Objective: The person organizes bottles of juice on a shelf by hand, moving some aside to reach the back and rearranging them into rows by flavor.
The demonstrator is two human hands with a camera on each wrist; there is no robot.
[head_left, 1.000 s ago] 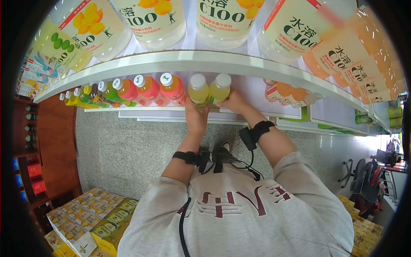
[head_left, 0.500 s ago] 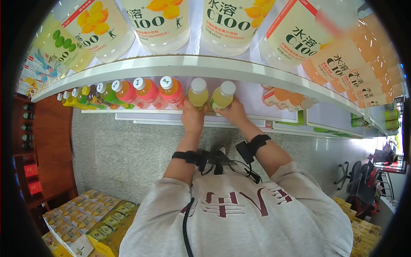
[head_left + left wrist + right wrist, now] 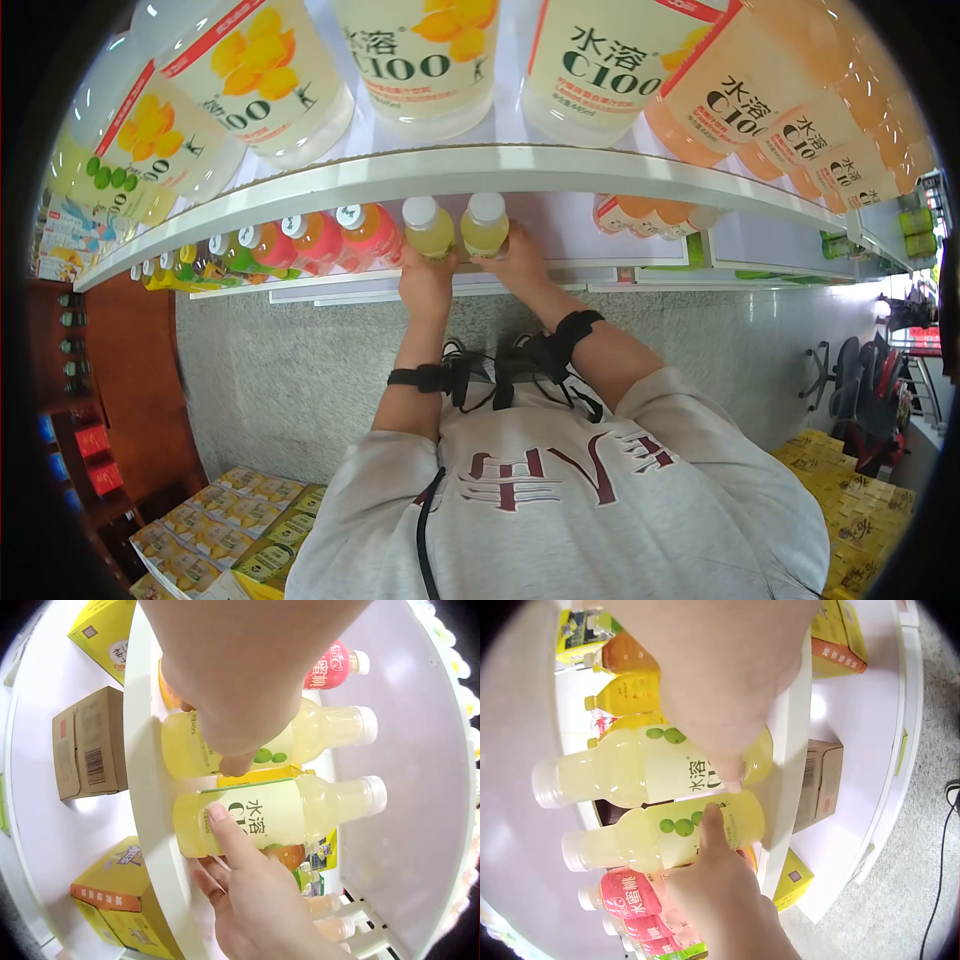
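The left hand [image 3: 428,285] grips the left bottle [image 3: 430,238], thumb laid on the label and palm against the side; its other fingers are mostly hidden. The right hand [image 3: 518,262] grips the right bottle [image 3: 486,235], thumb on the label and fingers curled round the far side. Both bottles contain pale yellow liquid, have white caps and stand upright side by side, a narrow gap between them. Their bases sit at the front edge of the shelf [image 3: 575,235]; whether each base bears fully on it cannot be told. Left clearance is small: pink-labelled bottles [image 3: 370,235] stand just beside the left bottle. Right clearance is larger: a stretch of shelf surface runs from the right hand to the orange bottles [image 3: 640,215]. Overhead, the front edge of the upper shelf [image 3: 450,172] passes near the caps in the head view. Below the shelf edge, a brown carton [image 3: 90,742] and a yellow carton [image 3: 127,900] occupy the next level, spaced apart
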